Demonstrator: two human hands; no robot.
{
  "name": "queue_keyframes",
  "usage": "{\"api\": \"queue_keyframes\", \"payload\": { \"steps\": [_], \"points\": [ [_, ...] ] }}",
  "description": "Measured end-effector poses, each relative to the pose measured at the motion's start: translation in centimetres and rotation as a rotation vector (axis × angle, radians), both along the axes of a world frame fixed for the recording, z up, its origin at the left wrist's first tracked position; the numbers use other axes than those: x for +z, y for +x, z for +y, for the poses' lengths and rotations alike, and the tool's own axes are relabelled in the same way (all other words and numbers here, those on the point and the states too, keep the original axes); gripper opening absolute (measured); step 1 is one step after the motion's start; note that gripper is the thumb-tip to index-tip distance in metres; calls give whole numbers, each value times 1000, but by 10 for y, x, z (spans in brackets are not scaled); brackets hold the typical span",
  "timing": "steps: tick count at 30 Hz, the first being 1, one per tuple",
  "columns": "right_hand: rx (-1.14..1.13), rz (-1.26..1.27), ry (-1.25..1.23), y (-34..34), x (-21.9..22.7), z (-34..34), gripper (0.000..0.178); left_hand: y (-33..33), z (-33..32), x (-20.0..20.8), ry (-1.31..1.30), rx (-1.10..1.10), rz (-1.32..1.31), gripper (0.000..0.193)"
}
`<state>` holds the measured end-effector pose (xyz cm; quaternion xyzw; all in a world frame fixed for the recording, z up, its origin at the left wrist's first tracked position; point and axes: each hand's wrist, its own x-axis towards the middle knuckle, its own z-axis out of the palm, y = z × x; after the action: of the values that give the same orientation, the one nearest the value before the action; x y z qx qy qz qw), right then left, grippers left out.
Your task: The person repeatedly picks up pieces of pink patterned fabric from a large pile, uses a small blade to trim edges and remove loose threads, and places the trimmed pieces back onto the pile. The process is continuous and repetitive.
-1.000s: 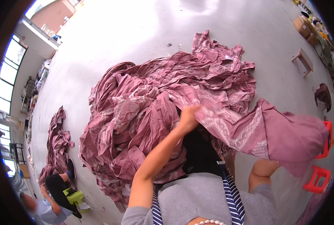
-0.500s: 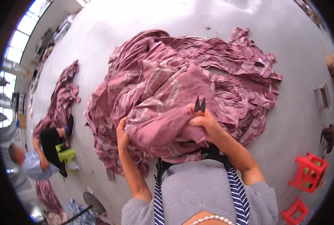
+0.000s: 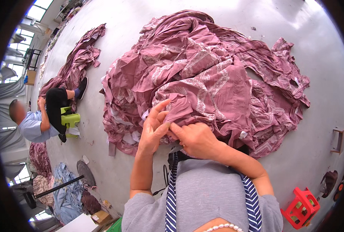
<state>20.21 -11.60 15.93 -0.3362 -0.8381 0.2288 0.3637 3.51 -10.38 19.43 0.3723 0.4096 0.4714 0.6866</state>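
Note:
A large heap of dusty-pink cloth (image 3: 222, 83) with pale patterned bands lies in front of me, its near edge gathered by my body. My left hand (image 3: 150, 133) pinches a raised fold of this cloth, with the forefinger stretched up along it. Close against it, my right hand (image 3: 198, 141) is closed on the same edge, and its fingertips meet my left thumb. The dark thread snips seen earlier in my right hand do not show now; the palm is hidden. A small white label (image 3: 243, 134) sits on the cloth to the right of my hands.
At the left a person (image 3: 34, 121) sits on a green stool (image 3: 70, 120) beside another length of pink cloth (image 3: 77, 63). Blue cloth (image 3: 67, 193) and a pole with a round base (image 3: 86, 174) are at lower left. A red stool (image 3: 301, 208) stands at lower right.
My hands have come together from far apart on the cloth, my left moving right. The bunched piece held up has been lowered, and the snips have gone out of sight. The view has shifted.

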Motion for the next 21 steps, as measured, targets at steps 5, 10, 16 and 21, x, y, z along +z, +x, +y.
{"api": "queue_keyframes", "payload": {
  "steps": [5,10,16,21],
  "points": [
    [94,-154,-27,-21,-9,-18,48,-17,-11,-16,-34,49,153,39],
    [144,42,21,3,6,-25,37,-34,-17,-32,-27,265,114,20],
    [-363,369,-460,51,8,-8,15,-39,-18,-32,-156,425,-146,11],
    [-292,516,-474,49,9,-5,17,-33,-11,-31,-170,432,-224,9]
  ]
}}
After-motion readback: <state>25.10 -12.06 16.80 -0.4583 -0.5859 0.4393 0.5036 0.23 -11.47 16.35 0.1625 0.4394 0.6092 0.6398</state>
